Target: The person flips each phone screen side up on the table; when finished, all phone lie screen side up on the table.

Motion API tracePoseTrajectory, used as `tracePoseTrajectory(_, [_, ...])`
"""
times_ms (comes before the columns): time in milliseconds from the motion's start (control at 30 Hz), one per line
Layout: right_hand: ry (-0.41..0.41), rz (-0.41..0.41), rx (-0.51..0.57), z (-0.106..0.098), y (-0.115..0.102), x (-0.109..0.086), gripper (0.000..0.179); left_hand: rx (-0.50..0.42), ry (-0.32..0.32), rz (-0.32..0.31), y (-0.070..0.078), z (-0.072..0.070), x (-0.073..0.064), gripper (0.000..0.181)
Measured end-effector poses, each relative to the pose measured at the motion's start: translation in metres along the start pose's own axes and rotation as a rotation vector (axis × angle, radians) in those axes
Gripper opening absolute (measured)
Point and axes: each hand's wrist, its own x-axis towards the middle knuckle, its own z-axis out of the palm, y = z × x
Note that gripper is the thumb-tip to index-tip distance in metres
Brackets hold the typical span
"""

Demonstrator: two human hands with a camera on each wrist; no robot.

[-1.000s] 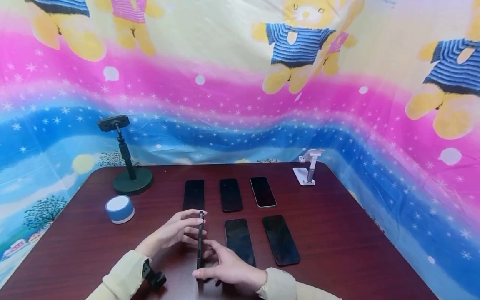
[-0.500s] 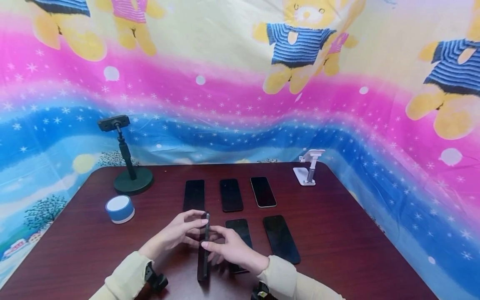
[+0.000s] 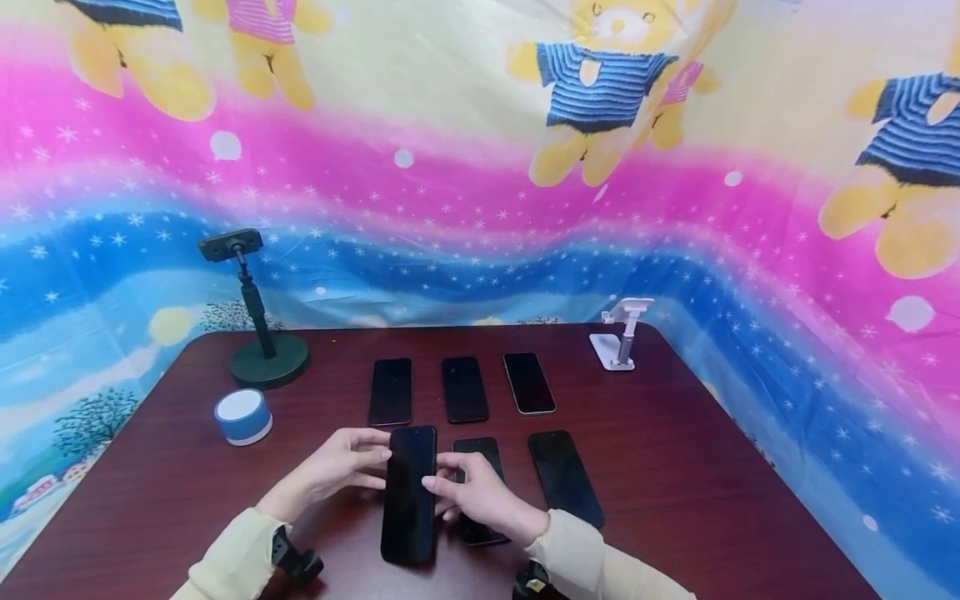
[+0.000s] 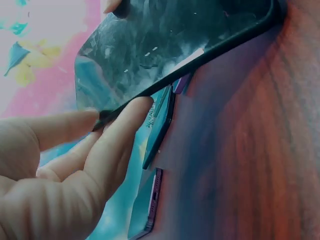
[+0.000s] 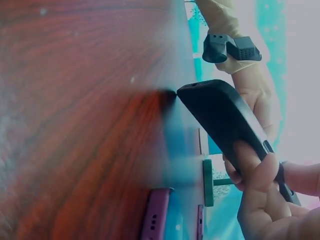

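Note:
Both hands hold a black smartphone (image 3: pixel 407 517), tilted up, its dark screen toward the head camera. My left hand (image 3: pixel 327 468) pinches its upper left edge; in the left wrist view the thumb and fingers (image 4: pixel 117 135) meet at its corner. On the other long edge, my right hand (image 3: pixel 480 498) grips with the thumb on the screen side and fingers behind. The right wrist view shows the phone's black back (image 5: pixel 215 107), with its lower end close over the table. Another phone (image 3: pixel 480 527) lies partly hidden under the right hand.
Three dark phones (image 3: pixel 465 389) lie in a row farther back, and one more phone (image 3: pixel 566 479) is at the right. A green-based stand (image 3: pixel 268 360) and a blue-and-white round object (image 3: pixel 243 418) are at left. A white phone stand (image 3: pixel 615 352) is back right.
The held phone has turned from edge-on to show its screen to the head camera. The right hand has moved up its edge from near the bottom.

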Motion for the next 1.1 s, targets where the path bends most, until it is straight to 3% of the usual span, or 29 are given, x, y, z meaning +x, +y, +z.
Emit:
tracePoseTrajectory(267, [0.007,0.011,0.07,0.005,0.0,0.001,0.025,0.042,0.05,0.013,-0.002,-0.006,-0.003,0.059])
tracePoseTrajectory(467, [0.031,0.04,0.119,0.007,0.006,0.006,0.042,0.025,0.09,-0.032,-0.003,-0.012,-0.01,0.064])
tracePoseTrajectory(800, [0.029,0.056,0.201,0.021,0.004,0.018,0.041,0.027,0.198,-0.079,-0.006,-0.019,-0.02,0.064])
tracePoseTrajectory(1100, [0.019,0.088,0.176,0.03,0.011,0.031,0.043,0.014,0.263,-0.12,-0.011,-0.025,-0.024,0.054])
